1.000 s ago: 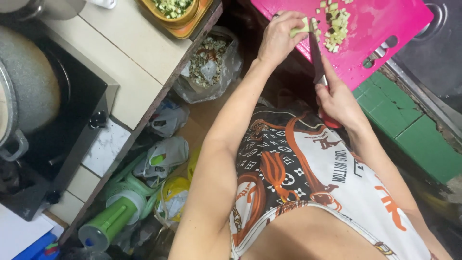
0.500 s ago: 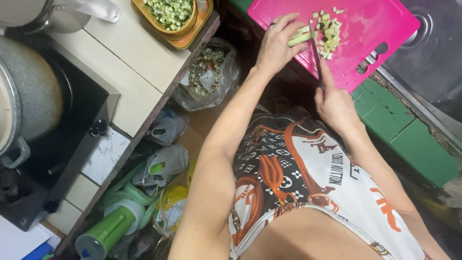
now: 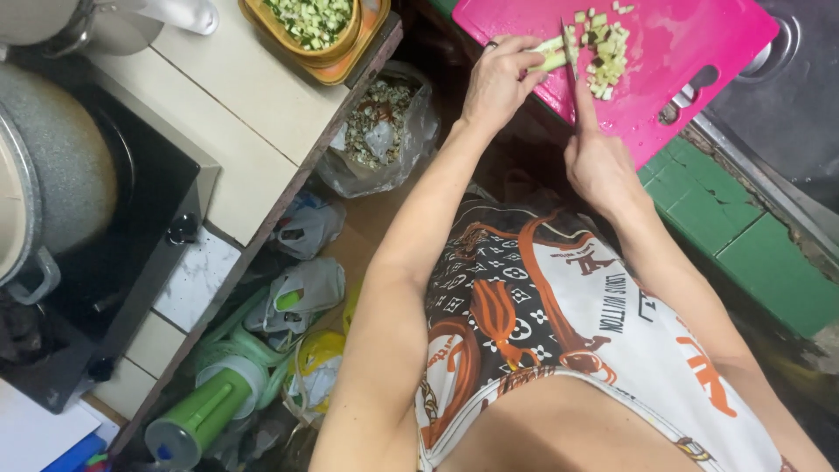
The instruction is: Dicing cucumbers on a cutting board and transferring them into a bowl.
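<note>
Since the earlier pictures the view has tilted, so the pink cutting board [image 3: 690, 61] now sits higher and fuller at the top right, and both hands have worked further onto it. Largest in view, a grey lidded pot [image 3: 52, 175] rests on the dark stove [image 3: 114, 262] at the left, beside the tiled tabletop [image 3: 236, 122] carrying an orange bowl of diced green vegetable [image 3: 315, 26]. On the board, the left hand [image 3: 500, 79] is clamped over pale green vegetable strips [image 3: 552, 54], fingertips curled, while the right hand [image 3: 601, 162] is closed round a knife [image 3: 570, 61], forefinger laid along the blade, edge down just beside the left fingertips. Small cut cubes [image 3: 607, 57] lie piled to the blade's right; judging by the short strip left, the dicing looks nearly through
</note>
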